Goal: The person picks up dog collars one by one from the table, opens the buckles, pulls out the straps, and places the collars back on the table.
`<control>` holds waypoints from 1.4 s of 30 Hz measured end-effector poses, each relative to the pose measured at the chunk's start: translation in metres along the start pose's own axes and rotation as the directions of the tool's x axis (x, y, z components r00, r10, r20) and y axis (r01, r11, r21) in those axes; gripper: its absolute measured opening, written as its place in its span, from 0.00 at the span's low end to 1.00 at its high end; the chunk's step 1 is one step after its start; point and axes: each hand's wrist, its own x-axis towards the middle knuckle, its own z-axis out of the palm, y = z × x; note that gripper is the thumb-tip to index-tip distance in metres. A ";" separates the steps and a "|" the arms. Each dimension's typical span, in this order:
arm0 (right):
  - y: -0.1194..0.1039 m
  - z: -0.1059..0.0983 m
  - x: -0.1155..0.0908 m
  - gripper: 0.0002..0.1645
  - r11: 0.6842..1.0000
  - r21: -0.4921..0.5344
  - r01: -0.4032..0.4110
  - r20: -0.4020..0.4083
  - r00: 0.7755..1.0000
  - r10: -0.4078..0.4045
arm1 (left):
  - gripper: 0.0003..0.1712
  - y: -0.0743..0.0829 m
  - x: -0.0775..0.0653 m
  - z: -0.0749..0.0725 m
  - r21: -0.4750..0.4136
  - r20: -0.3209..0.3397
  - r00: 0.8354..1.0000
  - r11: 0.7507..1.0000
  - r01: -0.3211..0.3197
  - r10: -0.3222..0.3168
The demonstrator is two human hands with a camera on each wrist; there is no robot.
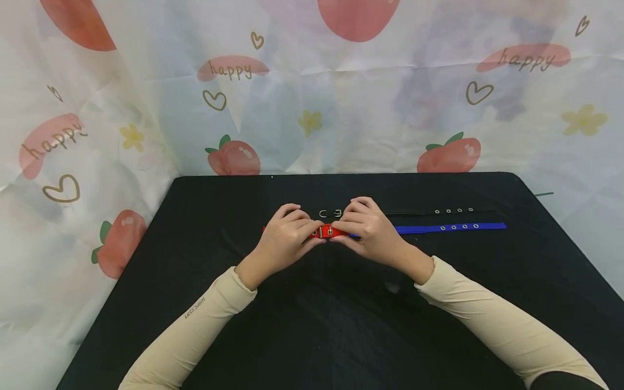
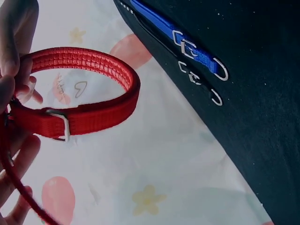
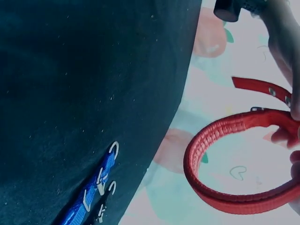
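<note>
Between my two hands a red collar (image 1: 325, 232) is held up, bent round into a loop with its buckle facing me. My left hand (image 1: 286, 238) pinches it on the left of the buckle between thumb and fingers. On the other side my right hand (image 1: 371, 232) pinches it close to the buckle. The left wrist view shows the padded inside of the loop (image 2: 103, 115) and a metal ring on the band. In the right wrist view the loose strap end with metal eyelets (image 3: 258, 85) sticks out above the loop. Fingers hide part of the buckle.
Behind my hands a blue collar (image 1: 419, 229) lies stretched across the black-covered table (image 1: 331, 325). Farther back lies a thin black collar (image 1: 409, 212), roughly parallel to it. A printed cloth (image 1: 361, 108) hangs behind the table and along its left side.
</note>
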 end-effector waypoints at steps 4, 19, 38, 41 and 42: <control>-0.004 0.002 0.003 0.16 0.999 -0.038 -0.012 0.024 1.000 0.013 | 0.17 0.001 0.000 -0.002 -0.001 -0.032 0.999 1.000 -0.012 0.012; 0.004 -0.009 -0.004 0.27 0.985 0.124 -0.117 0.037 0.993 0.113 | 0.18 -0.001 0.001 -0.004 -0.020 -0.025 0.999 1.000 0.021 -0.021; -0.006 -0.005 0.007 0.25 0.998 0.038 -0.059 0.030 0.998 0.058 | 0.17 -0.003 0.001 -0.005 -0.121 -0.008 0.999 0.991 0.052 -0.053; -0.003 -0.009 0.005 0.17 0.996 0.023 -0.085 0.047 0.995 0.084 | 0.18 -0.005 0.000 -0.006 -0.119 0.002 0.997 0.990 0.076 -0.076; -0.002 -0.010 0.004 0.17 0.996 0.017 -0.090 0.049 0.995 0.089 | 0.18 -0.005 0.000 -0.006 -0.120 0.005 0.997 0.989 0.083 -0.083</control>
